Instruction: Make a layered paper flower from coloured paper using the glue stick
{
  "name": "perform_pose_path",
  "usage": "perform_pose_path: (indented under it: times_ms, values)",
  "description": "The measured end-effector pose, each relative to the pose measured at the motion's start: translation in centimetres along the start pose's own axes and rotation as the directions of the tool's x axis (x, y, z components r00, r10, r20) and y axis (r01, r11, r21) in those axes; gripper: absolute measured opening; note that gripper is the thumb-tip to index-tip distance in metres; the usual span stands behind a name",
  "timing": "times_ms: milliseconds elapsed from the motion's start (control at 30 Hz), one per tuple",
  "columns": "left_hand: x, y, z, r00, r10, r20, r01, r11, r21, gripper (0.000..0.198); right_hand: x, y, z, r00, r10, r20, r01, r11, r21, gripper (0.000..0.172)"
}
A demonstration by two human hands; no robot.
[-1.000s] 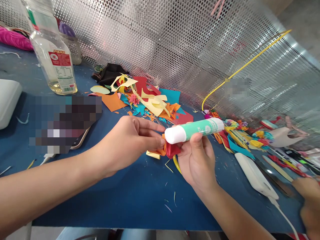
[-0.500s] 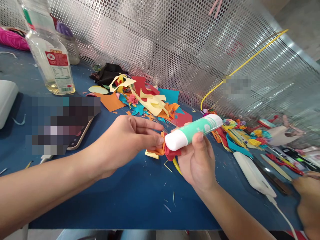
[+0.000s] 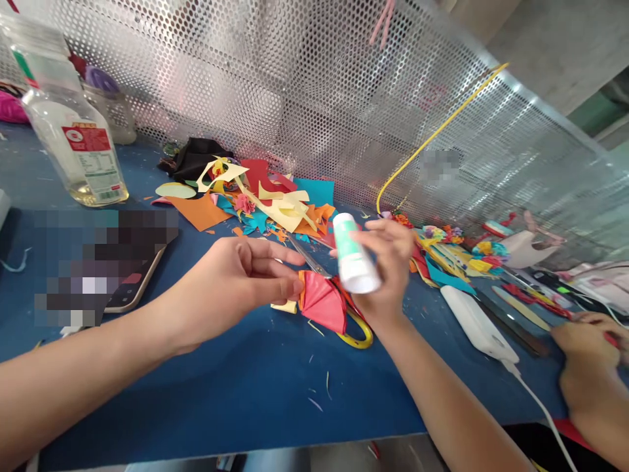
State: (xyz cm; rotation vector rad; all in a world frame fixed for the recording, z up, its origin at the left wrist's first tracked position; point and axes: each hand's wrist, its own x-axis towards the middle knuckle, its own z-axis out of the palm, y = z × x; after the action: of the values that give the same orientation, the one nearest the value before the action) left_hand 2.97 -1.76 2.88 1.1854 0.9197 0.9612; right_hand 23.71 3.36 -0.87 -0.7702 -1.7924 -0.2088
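Note:
My left hand (image 3: 236,282) pinches a folded red and orange paper piece (image 3: 319,301) just above the blue table (image 3: 221,393). Thumb and fingers are closed on the paper's left edge. My right hand (image 3: 388,262) grips a green glue stick with a white cap (image 3: 351,255), now tilted nearly upright with the cap end pointing down toward the paper. Scissors with yellow handles (image 3: 356,331) lie on the table under the paper, their blades (image 3: 307,257) pointing away from me.
A heap of coloured paper scraps (image 3: 265,196) lies by the perforated metal screen (image 3: 314,98). A clear bottle (image 3: 73,137) stands far left, a phone (image 3: 132,288) near it. A white charger block (image 3: 474,321) lies right. Another person's hand (image 3: 590,347) rests at the right edge.
My right hand swung the glue stick from lying sideways to nearly upright and drew back from the paper. The red paper piece shows more fully. The view shifted right.

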Motion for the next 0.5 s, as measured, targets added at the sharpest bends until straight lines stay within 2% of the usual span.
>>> perform_pose_path:
  times_ms: [33,100,200,300,500]
  values:
    - [0.0,0.0,0.0,1.000,0.007,0.020,-0.007,1.000,0.001,0.019,-0.2,0.7,0.0,0.987,-0.085,0.134,0.100,0.990,-0.103,0.029]
    - [-0.1,0.0,-0.1,0.999,0.017,0.045,-0.017,1.000,-0.002,0.019,-0.6,1.7,0.2,0.918,-0.194,0.346,0.291,0.922,-0.255,0.028]
    - [-0.1,0.0,-0.2,0.999,0.021,0.048,-0.022,1.000,0.001,0.019,-1.1,2.2,1.3,0.809,-0.194,0.554,0.436,0.830,-0.347,0.029]
    - [0.0,0.2,-0.2,0.999,0.031,0.023,-0.031,0.999,0.014,0.019,-1.2,2.0,2.5,0.776,-0.132,0.617,0.432,0.824,-0.367,0.031]
    - [-0.1,0.5,-0.2,0.999,0.031,-0.034,-0.030,0.999,0.018,0.018,-1.5,1.3,3.5,0.830,-0.007,0.557,0.314,0.832,-0.457,0.050]
